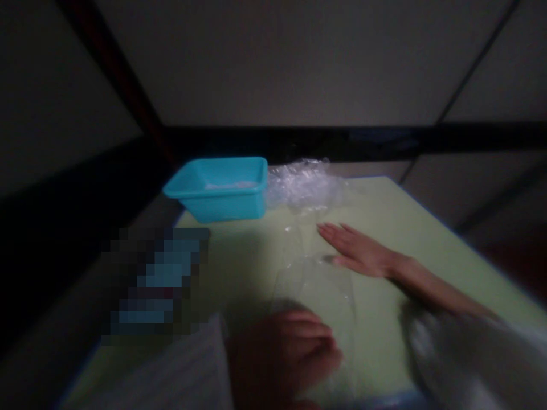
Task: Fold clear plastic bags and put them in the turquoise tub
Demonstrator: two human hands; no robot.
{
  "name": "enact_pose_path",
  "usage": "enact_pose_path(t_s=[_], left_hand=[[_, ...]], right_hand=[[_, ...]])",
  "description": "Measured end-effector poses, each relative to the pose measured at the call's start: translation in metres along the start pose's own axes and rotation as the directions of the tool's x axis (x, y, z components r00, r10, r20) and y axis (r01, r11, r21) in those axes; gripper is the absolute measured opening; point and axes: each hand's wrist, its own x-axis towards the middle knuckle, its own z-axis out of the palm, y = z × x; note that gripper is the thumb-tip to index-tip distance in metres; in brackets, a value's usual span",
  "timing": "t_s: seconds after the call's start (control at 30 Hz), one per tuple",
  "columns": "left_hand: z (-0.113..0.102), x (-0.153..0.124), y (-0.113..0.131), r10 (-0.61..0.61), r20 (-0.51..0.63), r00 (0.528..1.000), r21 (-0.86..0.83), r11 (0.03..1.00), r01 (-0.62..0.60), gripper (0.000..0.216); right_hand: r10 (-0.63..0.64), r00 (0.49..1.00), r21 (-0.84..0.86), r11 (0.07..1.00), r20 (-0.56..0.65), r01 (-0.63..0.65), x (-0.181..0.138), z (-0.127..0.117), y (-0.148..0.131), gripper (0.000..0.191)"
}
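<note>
A clear plastic bag (316, 290) lies flat and slightly wrinkled on the yellow-green table. Over its near left part is my left hand (294, 353), fingers curled and closed; what is in them, if anything, is hidden. My right hand (361, 250) rests palm down with fingers stretched out, its thumb at the bag's far right edge. Beyond the hands, a crumpled heap of clear plastic bags (305, 185) sits at the table's far side.
A turquoise plastic basin (222, 205) stands at the far left of the table (427, 239), with something pale inside. A blurred-out rectangular object (166, 273) lies along the left edge. Pale panels (299, 68) rise behind the table. The picture is dim.
</note>
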Motion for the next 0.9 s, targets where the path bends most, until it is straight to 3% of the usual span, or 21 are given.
enact_pose_path(t_s=[0.27,0.47,0.57,0.67,0.73,0.8,0.83,0.9], left_hand=[[0.003,-0.001,0.000,0.048,-0.129,0.990,0.010,0.999,-0.047,0.059],[0.015,0.001,0.007,0.059,-0.022,0.998,0.008,0.998,-0.059,0.046],[0.006,0.002,0.009,0.045,-0.049,0.998,-0.022,0.999,-0.047,0.044],[-0.012,-0.003,-0.004,0.023,-0.124,0.992,-0.029,0.999,-0.027,0.047],[-0.023,-0.009,-0.023,-0.014,-0.231,0.973,0.017,1.000,0.018,0.041],[-0.031,-0.015,-0.044,-0.121,-0.187,0.975,0.072,0.988,0.137,0.035],[-0.033,-0.017,-0.054,-0.246,-0.192,0.950,0.096,0.959,0.267,0.034],[-0.034,-0.018,-0.071,-0.382,-0.177,0.907,0.108,0.909,0.403,0.035]], right_hand=[[0.045,0.999,-0.023,0.999,-0.006,-0.045,0.000,-0.001,0.002,0.067],[0.071,0.998,-0.066,0.995,-0.002,-0.071,0.001,-0.001,0.001,0.068],[0.056,0.998,-0.063,0.996,-0.019,-0.058,0.001,-0.001,0.002,0.067],[0.039,0.999,-0.050,0.998,-0.028,-0.040,0.001,-0.001,0.003,0.067],[0.029,0.999,-0.044,0.999,-0.017,-0.030,0.001,0.000,0.004,0.067],[0.027,1.000,-0.039,0.999,-0.009,-0.027,0.001,0.000,0.004,0.067],[0.033,0.999,-0.038,0.999,-0.012,-0.033,0.001,0.001,0.004,0.067],[0.062,0.997,-0.039,0.997,-0.036,-0.063,0.002,0.003,0.005,0.067]])
